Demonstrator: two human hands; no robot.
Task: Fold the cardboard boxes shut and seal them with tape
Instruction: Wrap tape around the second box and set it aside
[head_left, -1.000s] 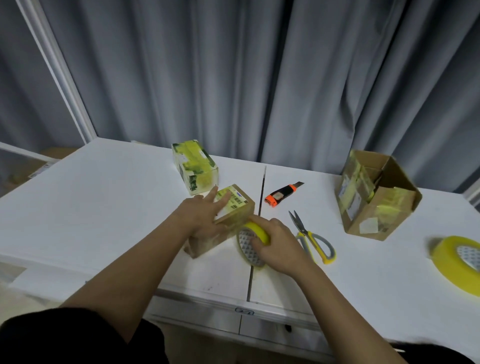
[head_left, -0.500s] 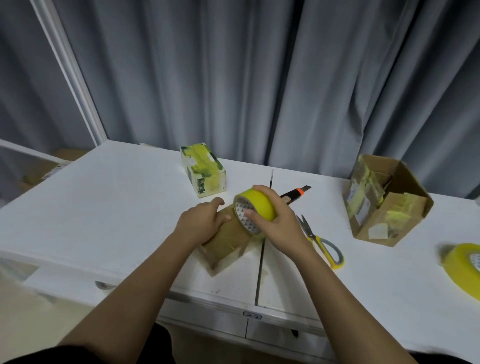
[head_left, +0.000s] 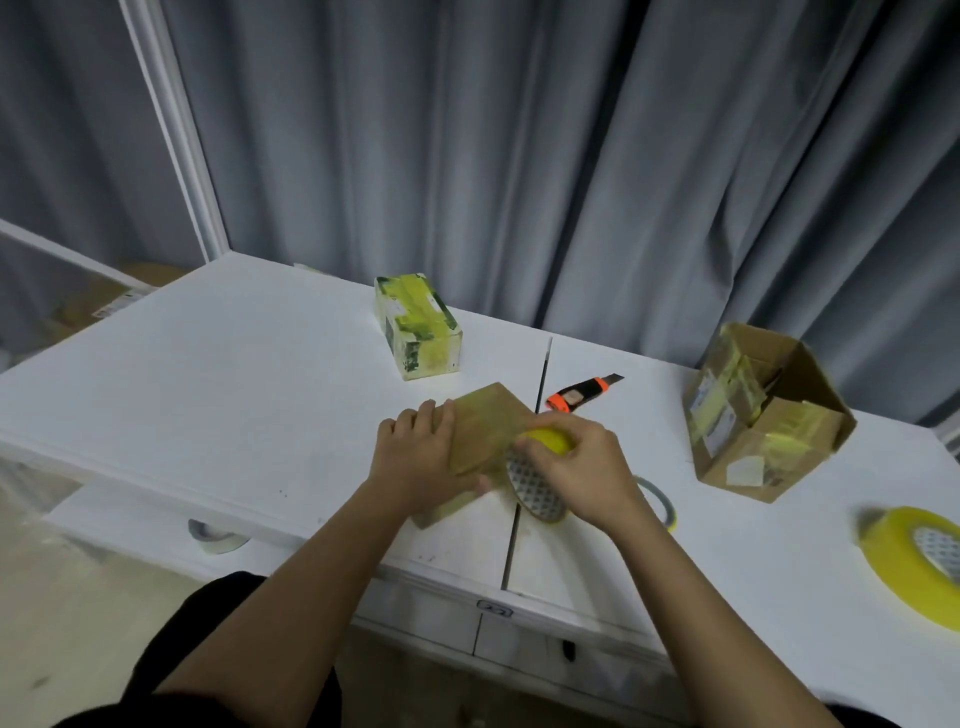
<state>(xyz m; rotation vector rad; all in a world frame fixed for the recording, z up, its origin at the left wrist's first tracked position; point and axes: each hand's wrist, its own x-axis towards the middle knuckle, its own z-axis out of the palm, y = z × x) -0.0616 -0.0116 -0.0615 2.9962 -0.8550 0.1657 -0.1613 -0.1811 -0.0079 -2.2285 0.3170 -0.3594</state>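
Box (head_left: 483, 436) sits under left hand (head_left: 415, 467), touching right-held tape roll (head_left: 537, 480).

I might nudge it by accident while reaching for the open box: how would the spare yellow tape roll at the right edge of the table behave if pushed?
The spare tape roll seems to lie flat on the table, so it would probably slide rather than roll. It looks thick and stiff, unlikely to deform. Being near the right end, it might slip off.
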